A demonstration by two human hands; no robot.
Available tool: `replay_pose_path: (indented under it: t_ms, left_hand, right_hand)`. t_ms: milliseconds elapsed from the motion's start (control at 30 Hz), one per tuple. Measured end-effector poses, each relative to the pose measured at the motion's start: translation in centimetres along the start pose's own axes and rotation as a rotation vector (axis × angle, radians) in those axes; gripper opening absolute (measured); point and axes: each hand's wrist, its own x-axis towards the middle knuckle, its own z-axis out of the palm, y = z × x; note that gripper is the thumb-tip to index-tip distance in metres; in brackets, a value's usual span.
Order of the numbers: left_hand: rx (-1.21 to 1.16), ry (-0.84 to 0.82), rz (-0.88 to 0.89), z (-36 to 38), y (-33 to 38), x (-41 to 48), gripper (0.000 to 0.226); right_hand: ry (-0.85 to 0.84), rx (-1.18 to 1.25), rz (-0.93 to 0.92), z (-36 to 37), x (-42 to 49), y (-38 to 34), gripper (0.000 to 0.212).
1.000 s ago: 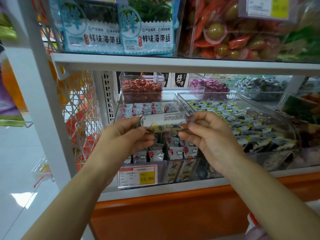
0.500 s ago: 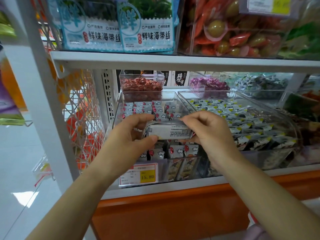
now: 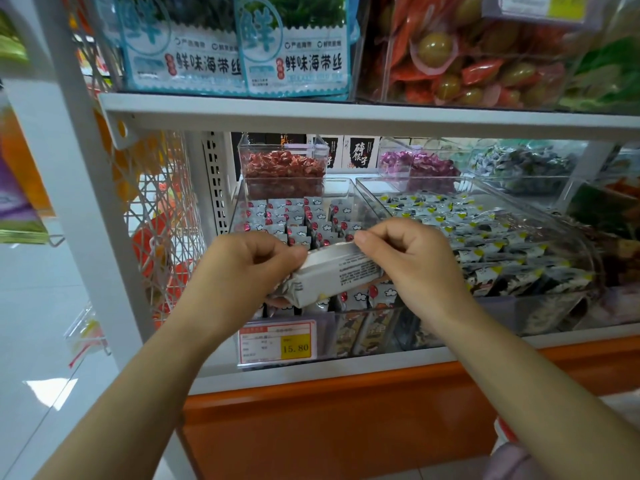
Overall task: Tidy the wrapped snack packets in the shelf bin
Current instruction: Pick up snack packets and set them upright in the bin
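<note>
Two hands hold one silver snack packet (image 3: 337, 271) above the front of the clear shelf bin (image 3: 349, 188): left hand (image 3: 249, 268) clamped on its crumpled left end, right hand (image 3: 405, 258) pinching its upper right edge. Packets too many to count fill the bin; open room lies before its price tag (image 3: 277, 342). Since the earlier frame the packet has tilted, left end lower

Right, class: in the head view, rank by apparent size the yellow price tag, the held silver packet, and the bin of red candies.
1. bin of red candies, farther back
2. silver packet, nearer the camera
3. yellow price tag
</note>
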Motion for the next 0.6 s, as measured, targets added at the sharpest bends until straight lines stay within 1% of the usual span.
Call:
replay_pose_path:
  t_ms: [167,267,300,367,400,433,467,533,567,600]
  left_hand:
    - [0.018,-0.005,0.022,0.2,-0.3,0.1,0.021]
    - [0.037,-0.087,0.009,0.4,-0.4,-0.2,0.012]
    - [0.106,-0.105,0.022,0.5,-0.5,-0.2,0.020]
    - [0.233,-0.086,0.058,0.6,-0.8,-0.1,0.036]
    - [0.228,-0.057,0.070,0.7,-0.9,-0.1,0.036]
    - [0.172,-0.033,0.059,0.8,-1.0,0.1,0.033]
    - [0.101,-0.008,0.039,0.9,-1.1,0.2,0.031]
    - [0.037,0.047,0.022,1.2,-1.2,0.3,0.027]
    - [0.037,0.073,0.033,1.4,-1.2,0.3,0.026]
    - [0.036,0.099,0.044,1.6,-1.3,0.3,0.026]
  right_hand:
    - [0.039,-0.026,0.019,0.3,-0.1,0.3,0.023]
    - [0.100,-0.071,0.034,0.5,0.0,0.7,0.030]
    - [0.111,-0.064,0.052,0.5,0.0,0.9,0.031]
    - [0.075,0.041,0.108,0.5,0.1,1.0,0.027]
    - [0.032,0.145,0.145,0.5,0.0,0.9,0.020]
    - [-0.031,0.257,0.179,0.4,0.0,0.8,0.013]
    - [-0.092,0.318,0.196,0.4,0.0,0.8,0.018]
    - [-0.180,0.311,0.194,0.4,-0.1,1.1,0.038]
    - [-0.190,0.291,0.184,0.5,-0.1,1.1,0.041]
    - [-0.179,0.275,0.169,0.5,0.0,1.1,0.039]
